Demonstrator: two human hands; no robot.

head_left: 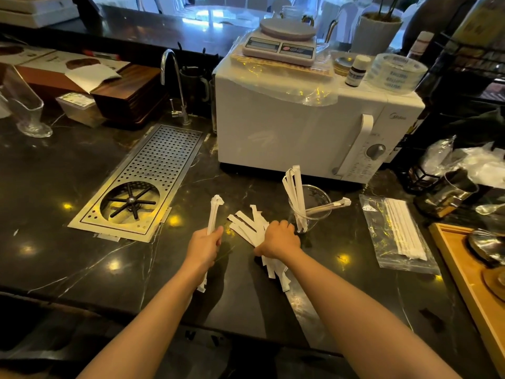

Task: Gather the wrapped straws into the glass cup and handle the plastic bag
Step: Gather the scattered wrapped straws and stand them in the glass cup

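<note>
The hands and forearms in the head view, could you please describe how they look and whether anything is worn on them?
Both forearms are bare right to the bottom edge of the picture: no sleeves show. The left hand and the right hand wear no gloves, and no watch, bracelet or ring is visible on either.

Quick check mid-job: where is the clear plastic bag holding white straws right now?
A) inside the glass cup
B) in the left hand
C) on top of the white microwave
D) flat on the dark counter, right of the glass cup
D: the clear plastic bag of white straws lies flat on the dark marble counter, right of the clear glass cup, and neither hand touches it.
</note>
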